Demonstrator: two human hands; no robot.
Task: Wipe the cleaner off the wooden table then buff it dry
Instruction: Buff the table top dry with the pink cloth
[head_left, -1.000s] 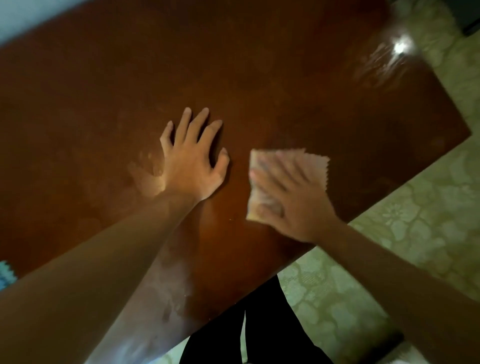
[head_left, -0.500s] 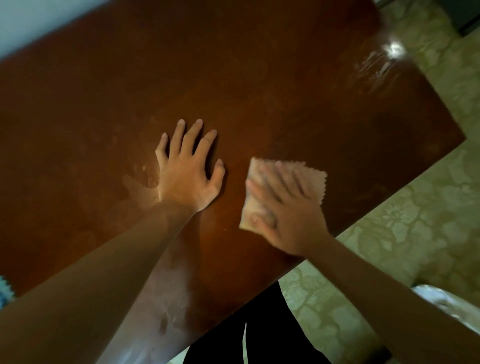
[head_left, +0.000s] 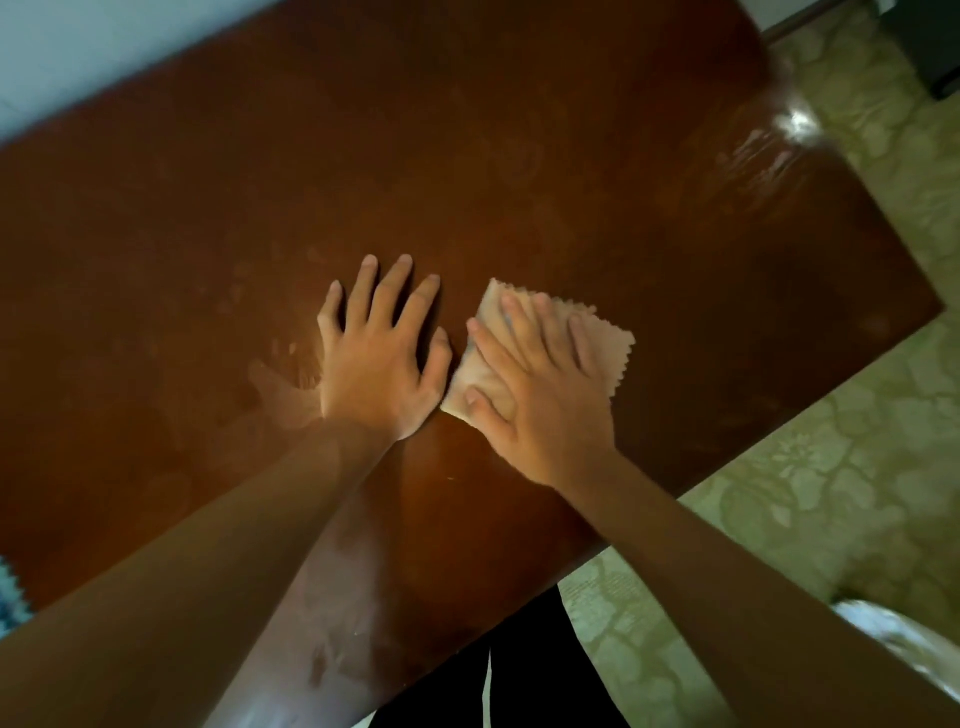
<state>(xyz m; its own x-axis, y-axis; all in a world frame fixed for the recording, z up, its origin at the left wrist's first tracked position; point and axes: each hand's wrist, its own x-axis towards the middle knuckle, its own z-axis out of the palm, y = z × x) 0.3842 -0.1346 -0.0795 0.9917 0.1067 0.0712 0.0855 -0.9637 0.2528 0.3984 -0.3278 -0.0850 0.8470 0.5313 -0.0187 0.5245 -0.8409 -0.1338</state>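
Right hand pressing cloth flat, sliding left — now touching left hand, splayed on table. Streaks remaining — wiping still ongoing.

The left hand lies flat, fingers spread toward 12 o'clock, on the wooden table. Just beside it at 3 o'clock, the right hand presses a beige cloth flat. Smears show at 7 o'clock; patterned floor at 4.
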